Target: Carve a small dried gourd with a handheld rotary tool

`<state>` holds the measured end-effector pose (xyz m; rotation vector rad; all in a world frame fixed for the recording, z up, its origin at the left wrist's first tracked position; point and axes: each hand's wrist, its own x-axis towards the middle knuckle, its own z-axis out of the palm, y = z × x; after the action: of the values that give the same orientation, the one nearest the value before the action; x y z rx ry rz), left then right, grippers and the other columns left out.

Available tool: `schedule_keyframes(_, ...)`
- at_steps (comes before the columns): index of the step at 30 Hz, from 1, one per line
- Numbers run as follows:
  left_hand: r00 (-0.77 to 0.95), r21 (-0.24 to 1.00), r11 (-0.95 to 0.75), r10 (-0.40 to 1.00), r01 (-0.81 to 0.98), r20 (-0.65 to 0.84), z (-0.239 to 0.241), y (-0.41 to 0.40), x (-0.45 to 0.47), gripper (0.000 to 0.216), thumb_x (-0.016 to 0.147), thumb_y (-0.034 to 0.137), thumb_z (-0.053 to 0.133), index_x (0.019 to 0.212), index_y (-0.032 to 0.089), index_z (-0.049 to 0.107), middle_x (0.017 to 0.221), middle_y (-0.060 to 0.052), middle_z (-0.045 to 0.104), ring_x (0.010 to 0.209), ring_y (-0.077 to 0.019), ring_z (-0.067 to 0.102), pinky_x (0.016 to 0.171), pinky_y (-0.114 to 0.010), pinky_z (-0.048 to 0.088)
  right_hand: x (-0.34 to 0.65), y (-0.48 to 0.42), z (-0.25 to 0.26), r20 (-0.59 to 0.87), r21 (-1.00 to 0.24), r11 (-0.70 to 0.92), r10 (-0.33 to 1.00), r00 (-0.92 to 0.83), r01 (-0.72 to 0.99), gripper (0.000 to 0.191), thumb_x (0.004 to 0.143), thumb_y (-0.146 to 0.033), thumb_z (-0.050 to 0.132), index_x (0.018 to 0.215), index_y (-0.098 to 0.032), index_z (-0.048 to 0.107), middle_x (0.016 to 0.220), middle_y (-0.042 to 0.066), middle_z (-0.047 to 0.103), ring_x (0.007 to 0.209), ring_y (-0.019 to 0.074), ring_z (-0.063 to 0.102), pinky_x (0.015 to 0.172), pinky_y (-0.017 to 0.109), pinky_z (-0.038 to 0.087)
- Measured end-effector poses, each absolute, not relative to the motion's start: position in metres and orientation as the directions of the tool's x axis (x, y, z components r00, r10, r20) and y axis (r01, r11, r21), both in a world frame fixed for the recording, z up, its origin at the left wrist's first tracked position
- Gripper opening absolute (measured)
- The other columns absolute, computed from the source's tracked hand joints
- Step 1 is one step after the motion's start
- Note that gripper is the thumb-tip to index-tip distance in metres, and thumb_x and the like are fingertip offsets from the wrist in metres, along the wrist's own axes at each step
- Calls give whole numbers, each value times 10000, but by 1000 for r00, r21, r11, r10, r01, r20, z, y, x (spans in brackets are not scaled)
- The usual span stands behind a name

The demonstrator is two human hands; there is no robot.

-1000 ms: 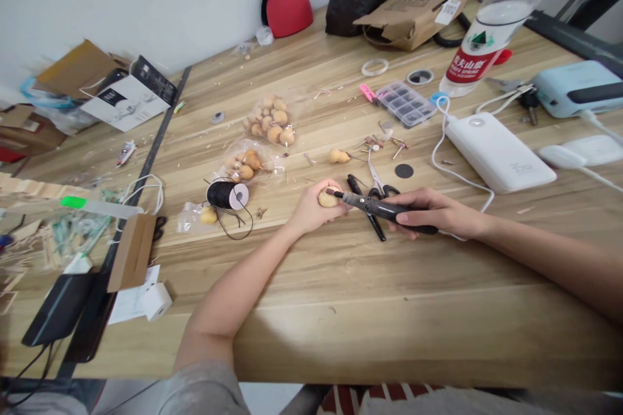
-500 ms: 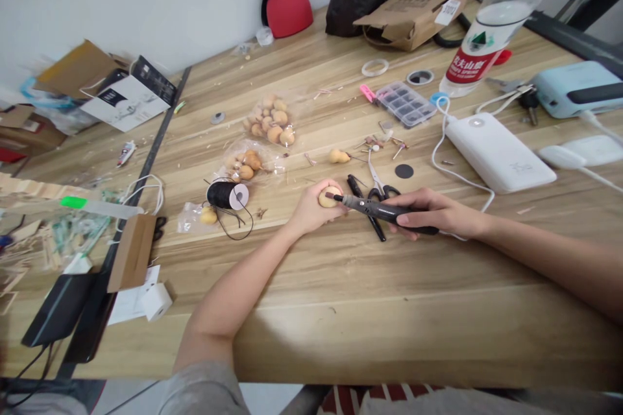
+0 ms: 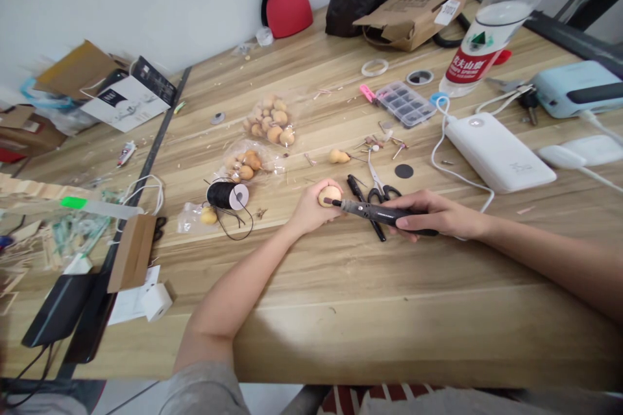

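My left hand (image 3: 310, 209) is closed around a small pale gourd (image 3: 324, 193), whose rounded end faces up. In my right hand (image 3: 440, 213) is a slim black rotary tool (image 3: 374, 212) with a cable at its back end. Its brown sanding tip lies against or just over the gourd's face; exact contact cannot be told. Beyond the tool lie black-handled scissors (image 3: 374, 175) and a black pen (image 3: 378, 229), partly covered by it. Another small gourd (image 3: 337, 155) rests on the table past my left hand.
Bagged gourds (image 3: 275, 120), a second bag of gourds (image 3: 246, 165) and a black cord spool (image 3: 220, 195) lie to the left. On the right are a white power bank (image 3: 501, 152), a water bottle (image 3: 471, 65) and a compartment box (image 3: 405, 104). Loose tool bits (image 3: 400, 149) lie ahead.
The rotary tool's front end has shifted slightly down across the gourd, towards me. My left hand and the gourd stay nearly in place.
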<state>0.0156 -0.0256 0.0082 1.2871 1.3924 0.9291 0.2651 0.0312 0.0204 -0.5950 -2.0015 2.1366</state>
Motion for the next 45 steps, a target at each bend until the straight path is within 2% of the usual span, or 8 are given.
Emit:
schedule_keyframes(6,59,961,126,988,247,-144,8,-26,17,312,607,219,749,818,159,526,604,72,568,404,-31,498,376,-129,389,264,31,21,-175,-984,-111,422,-889,141,285,848,-418,634,882,-138,675,659,-9,570,536,107,490,530,270,401)
schedule_keyframes(13,48,963,154,985,219,-168,8,-25,16,309,565,132,702,821,160,532,634,77,553,398,-32,504,358,-128,374,265,31,21,-188,-982,-88,378,-906,167,255,859,-389,632,920,-147,681,670,-13,570,554,104,487,541,265,389)
schedule_keyframes(19,57,961,128,988,244,-146,8,-26,16,318,611,232,755,819,157,527,614,64,575,411,-33,506,378,-129,392,264,31,21,-169,-984,-116,412,-895,132,230,864,-369,624,884,-145,671,660,-18,566,539,102,494,533,267,391)
schedule_keyframes(24,54,966,143,986,214,-158,7,-26,15,315,566,126,710,824,158,532,637,74,559,397,-35,504,355,-134,382,265,31,22,-183,-983,-98,377,-908,157,241,860,-380,630,895,-146,675,646,-23,558,545,101,475,544,266,377)
schedule_keyframes(31,61,963,129,987,236,-148,8,-26,17,318,612,221,753,824,157,525,600,69,572,401,-35,492,370,-133,389,265,32,20,-170,-984,-118,410,-896,132,226,867,-354,622,892,-135,671,665,-16,567,537,100,496,530,261,384)
schedule_keyframes(38,51,964,134,987,231,-150,8,-26,16,301,566,127,701,814,158,534,641,71,563,401,-35,511,356,-128,375,265,31,20,-168,-985,-91,367,-915,145,217,880,-349,614,901,-140,672,650,-21,558,546,100,483,542,261,375)
schedule_keyframes(43,51,961,126,988,246,-143,8,-26,17,321,609,234,756,823,158,529,607,69,570,403,-36,499,368,-134,388,265,32,19,-159,-986,-109,403,-901,125,210,878,-339,610,877,-137,669,664,-17,564,540,99,494,534,262,381)
schedule_keyframes(45,54,962,122,989,244,-139,7,-26,17,317,610,224,754,824,156,531,610,68,570,402,-34,497,367,-132,386,265,32,20,-164,-985,-114,403,-900,129,210,875,-339,612,881,-138,670,657,-18,561,537,101,493,531,263,380)
